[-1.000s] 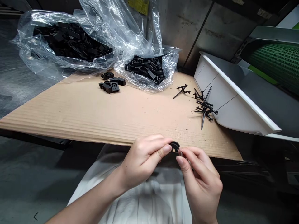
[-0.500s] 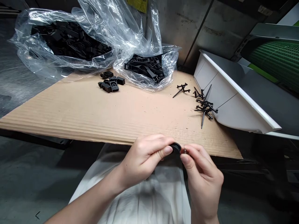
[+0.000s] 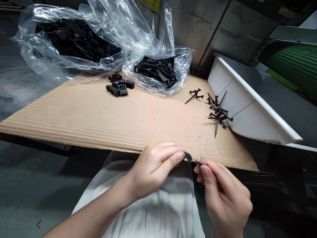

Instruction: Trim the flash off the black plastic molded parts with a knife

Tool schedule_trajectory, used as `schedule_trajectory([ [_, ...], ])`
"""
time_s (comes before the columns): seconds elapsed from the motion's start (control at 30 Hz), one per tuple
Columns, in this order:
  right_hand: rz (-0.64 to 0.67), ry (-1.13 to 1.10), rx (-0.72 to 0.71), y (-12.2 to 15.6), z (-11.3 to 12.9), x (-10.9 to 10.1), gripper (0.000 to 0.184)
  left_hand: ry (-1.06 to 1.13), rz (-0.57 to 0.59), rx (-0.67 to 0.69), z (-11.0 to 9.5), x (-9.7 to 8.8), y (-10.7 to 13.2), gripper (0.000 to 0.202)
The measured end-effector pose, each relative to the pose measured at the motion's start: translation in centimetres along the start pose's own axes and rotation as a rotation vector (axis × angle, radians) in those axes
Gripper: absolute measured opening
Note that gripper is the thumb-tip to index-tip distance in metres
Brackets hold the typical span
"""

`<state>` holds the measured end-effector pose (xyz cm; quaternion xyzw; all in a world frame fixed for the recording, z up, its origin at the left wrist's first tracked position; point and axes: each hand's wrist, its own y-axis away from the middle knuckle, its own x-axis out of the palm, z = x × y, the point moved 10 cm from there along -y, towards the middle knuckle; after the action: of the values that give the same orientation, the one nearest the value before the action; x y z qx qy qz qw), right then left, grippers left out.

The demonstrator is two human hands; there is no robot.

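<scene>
My left hand (image 3: 153, 172) pinches a curved black plastic piece (image 3: 188, 157) between thumb and fingers, just at the front edge of the corrugated cardboard sheet (image 3: 104, 115). My right hand (image 3: 224, 191) sits a little to the right, its fingertips holding a thin dark pin (image 3: 198, 163). A small gap separates the pin from the curved piece. Black plastic parts (image 3: 119, 88) lie in a small heap on the cardboard, and black spiked pins (image 3: 219, 114) lie scattered at its right.
Two clear plastic bags (image 3: 74, 43) hold many black parts behind the cardboard. A white angled bin (image 3: 247, 102) stands at the right, with green-ribbed machinery (image 3: 292, 64) beyond it. A white cloth (image 3: 151, 208) hangs below my hands, above a grey floor.
My right hand has moved right and slightly down, drawing the thin pin away from the curved black piece. The two hands were close together before and now stand apart.
</scene>
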<state>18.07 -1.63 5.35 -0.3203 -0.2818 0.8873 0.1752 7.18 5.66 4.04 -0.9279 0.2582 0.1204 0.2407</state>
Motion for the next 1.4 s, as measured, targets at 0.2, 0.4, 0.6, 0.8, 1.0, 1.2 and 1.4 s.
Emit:
schedule_trajectory([
  [0.2, 0.118, 0.009, -0.094, -0.7, 0.5, 1.3, 0.027, 0.033, 0.019, 0.018, -0.2, 0.0, -0.2, 0.030],
  [0.4, 0.400, -0.072, 0.052, -1.2, -0.8, 2.7, 0.014, -0.020, 0.064, 0.049, -0.4, 0.6, -0.1, 0.030],
  [0.6, 0.693, 0.052, -0.048, -0.2, 0.3, 3.9, 0.014, -0.086, 0.017, 0.092, -0.8, 0.5, 0.0, 0.030],
  [0.8, 0.377, 0.314, -0.360, -1.2, 2.7, 0.8, 0.014, -0.204, 0.108, 0.049, -0.6, 1.6, -0.1, 0.036],
  [1.0, 0.521, 0.541, -0.495, -1.3, 3.5, 2.1, 0.011, -0.315, 0.170, -0.007, 0.0, 2.6, -0.4, 0.035],
  [1.2, 0.642, 0.651, -0.633, -1.7, 4.3, 2.6, 0.017, -0.424, 0.237, 0.011, -0.6, 3.2, -0.7, 0.034],
  [1.4, 0.786, 0.621, -0.678, -1.6, 4.6, 3.0, 0.019, -0.490, 0.314, -0.023, -0.3, 3.8, -0.8, 0.038],
])
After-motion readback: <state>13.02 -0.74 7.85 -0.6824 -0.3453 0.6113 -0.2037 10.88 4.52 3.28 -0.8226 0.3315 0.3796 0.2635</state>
